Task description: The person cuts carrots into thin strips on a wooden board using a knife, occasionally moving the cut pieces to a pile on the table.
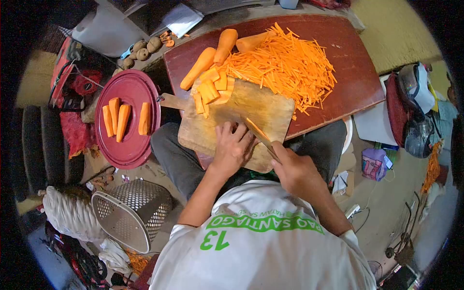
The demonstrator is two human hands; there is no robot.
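Observation:
My right hand is wrapped round the handle of a knife, its blade angled up and left over the wooden cutting board. A thin carrot strip lies along the blade. Beside the blade, the curled fingers of my left hand press down on the board; whatever is under them is hidden. Several thick carrot slices rest at the board's upper left corner. A large heap of carrot strips spreads beyond the board, next to whole peeled carrots.
The board sits partly on a red table and over my lap. To the left, a round red lid carries several carrot pieces. A white perforated basket lies on the floor. Brown round vegetables are at the back left.

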